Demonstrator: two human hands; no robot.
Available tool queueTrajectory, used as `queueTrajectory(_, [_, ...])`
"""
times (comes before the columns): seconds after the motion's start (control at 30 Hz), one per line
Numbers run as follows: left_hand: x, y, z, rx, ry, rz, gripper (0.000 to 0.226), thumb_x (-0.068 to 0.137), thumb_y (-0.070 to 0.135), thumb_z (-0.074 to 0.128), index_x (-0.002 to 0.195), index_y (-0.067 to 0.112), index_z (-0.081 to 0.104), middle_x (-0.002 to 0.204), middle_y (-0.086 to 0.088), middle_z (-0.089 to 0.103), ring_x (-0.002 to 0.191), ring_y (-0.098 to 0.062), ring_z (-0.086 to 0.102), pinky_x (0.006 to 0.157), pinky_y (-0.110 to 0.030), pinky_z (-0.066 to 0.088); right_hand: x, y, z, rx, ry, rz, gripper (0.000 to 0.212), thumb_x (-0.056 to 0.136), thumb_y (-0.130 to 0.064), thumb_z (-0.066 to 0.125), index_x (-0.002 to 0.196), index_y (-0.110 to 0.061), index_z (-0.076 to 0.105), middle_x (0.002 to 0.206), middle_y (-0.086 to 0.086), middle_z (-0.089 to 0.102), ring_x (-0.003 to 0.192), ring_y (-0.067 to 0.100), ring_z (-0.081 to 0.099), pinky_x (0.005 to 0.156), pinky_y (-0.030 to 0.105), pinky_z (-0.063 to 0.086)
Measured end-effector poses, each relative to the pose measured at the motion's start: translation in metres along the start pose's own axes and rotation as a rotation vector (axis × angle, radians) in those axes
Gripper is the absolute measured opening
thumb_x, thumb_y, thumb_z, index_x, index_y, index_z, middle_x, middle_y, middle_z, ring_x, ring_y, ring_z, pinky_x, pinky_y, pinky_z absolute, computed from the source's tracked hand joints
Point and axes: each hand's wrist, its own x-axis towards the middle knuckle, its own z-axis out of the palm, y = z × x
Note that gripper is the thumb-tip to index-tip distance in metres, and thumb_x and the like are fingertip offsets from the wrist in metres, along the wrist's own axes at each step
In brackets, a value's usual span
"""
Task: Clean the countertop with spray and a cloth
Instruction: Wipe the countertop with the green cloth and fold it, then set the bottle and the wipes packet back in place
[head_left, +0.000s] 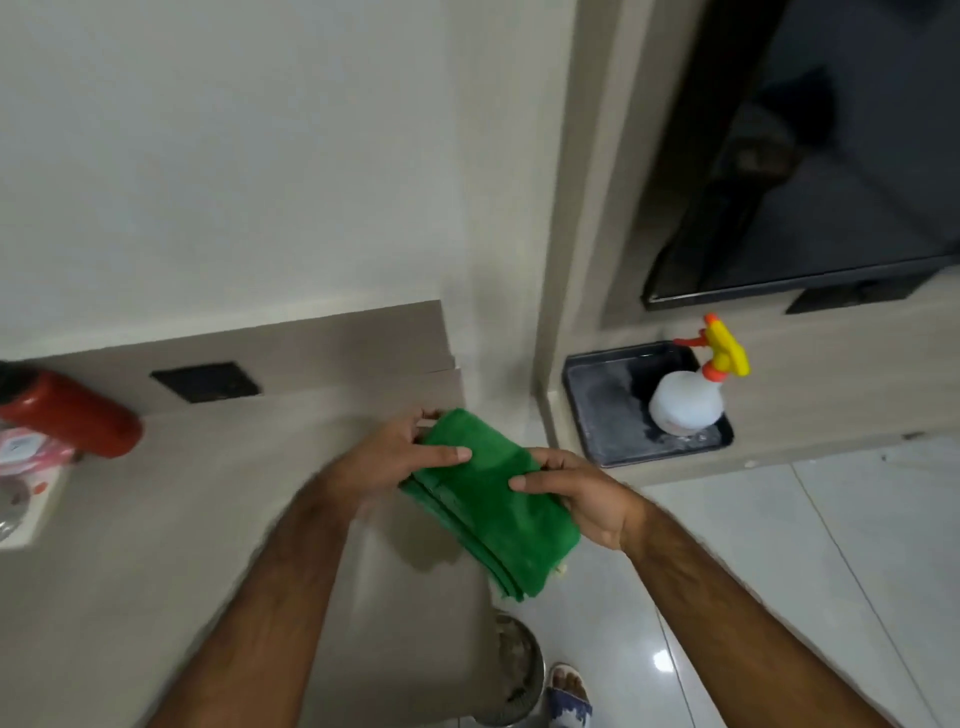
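Beige desk (218, 499) corner, green cloth (483, 499) pinched by both hands.
Spray bottle (688, 400) stands right of cloth, nearer right hand (576, 493) than left hand (389, 457).

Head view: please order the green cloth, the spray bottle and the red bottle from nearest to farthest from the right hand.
1. Green cloth: held in the right hand, folded, with the left hand on it too.
2. Spray bottle: up and to the right, standing in the dark tray.
3. Red bottle: far left, lying on the countertop.
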Motion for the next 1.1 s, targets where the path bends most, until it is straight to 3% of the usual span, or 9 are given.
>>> queueTrajectory(0.13, [0.06,0.026,0.071,0.171,0.154,0.226,0.042,0.074,0.014,0.088,0.108,0.014,0.064,0.102,-0.008,0.076,0.096,-0.028,0.074,0.086,-0.041,0.06,-0.023,0.013,-0.057,-0.001,0.379,-0.075,0.032,0.09,-0.011,0.076,0.121,-0.005,0.073,0.119,0.018,0.076,0.113,0.039,0.072,0.1,0.048,0.058])
queueTrajectory(0.23, [0.104,0.041,0.127,0.349,0.201,0.387,0.032,0.077,0.021,0.085,0.102,0.024,0.064,0.094,0.005,0.074,0.086,-0.014,0.071,0.079,-0.026,0.057,-0.033,0.012,-0.09,-0.056,0.665,-0.031,0.026,0.087,-0.028,0.082,0.102,-0.006,0.079,0.1,0.011,0.082,0.095,0.031,0.079,0.081,0.036,0.065])
queueTrajectory(0.3, [0.131,0.046,0.156,0.477,0.24,0.462,0.027,0.081,0.027,0.081,0.103,0.03,0.065,0.091,0.013,0.07,0.08,-0.005,0.067,0.075,-0.018,0.052,-0.032,0.01,-0.11,-0.045,0.81,0.032,0.028,0.085,-0.035,0.084,0.097,-0.011,0.08,0.095,0.007,0.082,0.088,0.025,0.08,0.078,0.039,0.067])
queueTrajectory(0.43, [0.182,0.047,0.194,0.705,0.329,0.555,0.027,0.091,0.028,0.071,0.115,0.022,0.062,0.104,0.001,0.072,0.092,-0.017,0.066,0.08,-0.021,0.046,-0.023,0.008,-0.142,0.121,0.854,0.054,0.025,0.085,-0.029,0.084,0.104,-0.014,0.075,0.105,0.005,0.079,0.097,0.024,0.078,0.074,0.04,0.067])
queueTrajectory(0.53, [0.215,0.047,0.207,0.753,0.328,0.5,0.028,0.095,0.028,0.065,0.121,0.02,0.058,0.113,-0.006,0.07,0.103,-0.026,0.066,0.088,-0.035,0.055,-0.009,0.008,-0.156,0.121,0.919,-0.004,0.024,0.085,-0.019,0.084,0.105,-0.011,0.072,0.107,0.007,0.078,0.093,0.021,0.078,0.07,0.036,0.066])
queueTrajectory(0.7, [0.25,0.035,0.215,0.884,0.34,0.383,0.033,0.097,0.025,0.062,0.127,0.016,0.054,0.121,-0.013,0.065,0.113,-0.032,0.062,0.097,-0.044,0.052,0.002,0.009,-0.156,-0.615,1.018,-0.098,0.042,0.087,-0.023,0.077,0.128,-0.015,0.067,0.118,-0.001,0.074,0.105,0.017,0.069,0.088,0.025,0.057])
queueTrajectory(0.83, [0.247,0.018,0.216,1.046,0.402,0.467,0.055,0.093,0.01,0.061,0.145,0.009,0.043,0.149,-0.013,0.044,0.135,-0.031,0.047,0.112,-0.039,0.044,-0.011,0.024,-0.141,-1.315,1.006,-0.308,0.047,0.086,-0.018,0.076,0.131,-0.01,0.065,0.132,0.012,0.062,0.116,0.031,0.061,0.102,0.041,0.055])
queueTrajectory(0.97, [0.209,-0.004,0.203,1.109,0.264,0.486,0.061,0.103,0.013,0.04,0.159,0.011,0.018,0.168,-0.008,0.016,0.155,-0.022,0.015,0.127,-0.035,0.022,-0.012,0.024,-0.129,-1.479,0.877,-0.356,0.047,0.092,-0.02,0.068,0.136,-0.006,0.063,0.141,0.018,0.061,0.131,0.037,0.058,0.109,0.051,0.05])
queueTrajectory(1.1, [0.153,-0.037,0.168,1.265,0.18,0.48,0.061,0.104,0.01,0.034,0.16,0.006,0.01,0.171,-0.008,0.004,0.158,-0.02,0.001,0.129,-0.032,0.008,0.008,0.016,-0.118,-1.726,0.626,-0.206,0.065,0.102,-0.029,0.045,0.16,-0.003,0.032,0.168,0.021,0.029,0.159,0.039,0.018,0.128,0.056,0.022])
